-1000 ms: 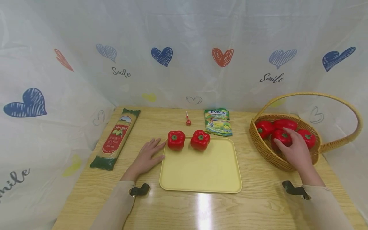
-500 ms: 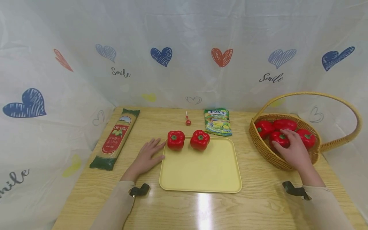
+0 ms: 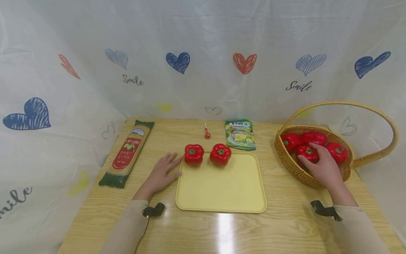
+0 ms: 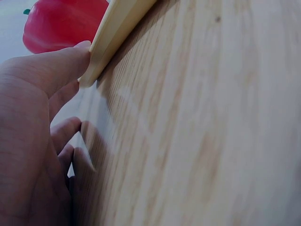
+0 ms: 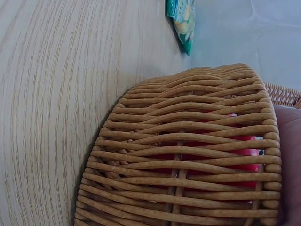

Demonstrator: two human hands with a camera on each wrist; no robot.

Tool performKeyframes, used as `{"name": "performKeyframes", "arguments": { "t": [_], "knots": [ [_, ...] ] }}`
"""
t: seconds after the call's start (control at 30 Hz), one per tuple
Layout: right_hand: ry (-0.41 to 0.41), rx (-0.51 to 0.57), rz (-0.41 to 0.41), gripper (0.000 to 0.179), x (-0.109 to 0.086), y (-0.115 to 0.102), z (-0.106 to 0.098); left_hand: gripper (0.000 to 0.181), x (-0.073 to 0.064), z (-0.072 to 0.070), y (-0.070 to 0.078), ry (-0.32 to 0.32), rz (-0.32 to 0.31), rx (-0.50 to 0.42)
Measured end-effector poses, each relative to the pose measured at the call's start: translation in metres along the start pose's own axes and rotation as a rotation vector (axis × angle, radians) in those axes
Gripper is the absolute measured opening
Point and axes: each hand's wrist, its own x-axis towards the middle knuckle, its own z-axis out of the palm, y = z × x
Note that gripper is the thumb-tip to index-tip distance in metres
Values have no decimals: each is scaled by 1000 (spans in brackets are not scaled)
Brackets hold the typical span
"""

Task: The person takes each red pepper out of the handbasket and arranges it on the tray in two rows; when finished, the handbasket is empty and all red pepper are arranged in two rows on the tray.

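In the head view my right hand [image 3: 326, 168] is inside the wicker basket [image 3: 293, 171], its thumb and fingers round the sides of a red bell pepper [image 3: 307, 153] with a green stem. Other red peppers [image 3: 337, 152] lie around it in the basket. My left hand [image 3: 161, 174] rests at the left edge of the yellow tray [image 3: 222, 190], fingers extended and touching its rim. Two red bell peppers [image 3: 194, 155] stand along the tray's far edge. In the right wrist view, the basket wall [image 5: 188, 150] hides most of the right hand's fingers.
A spaghetti packet [image 3: 127, 153] lies on the left of the wooden table [image 3: 177, 233]. Behind the tray are a small red lollipop [image 3: 207, 135] and a green Fox's candy bag [image 3: 240, 134]. The basket's tall handle [image 3: 382, 151] arches over its right side.
My right hand and the bell pepper it holds have shifted slightly left within the basket. The left hand and the tray have stayed where they were.
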Motion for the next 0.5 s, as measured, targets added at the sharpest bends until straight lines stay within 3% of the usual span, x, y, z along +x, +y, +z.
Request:
{"name": "performKeyframes", "arguments": {
  "t": [0.5],
  "knots": [
    [-2, -15, 3, 78, 1, 2, 0, 63, 0, 1, -1, 2, 2, 4]
  ]
}}
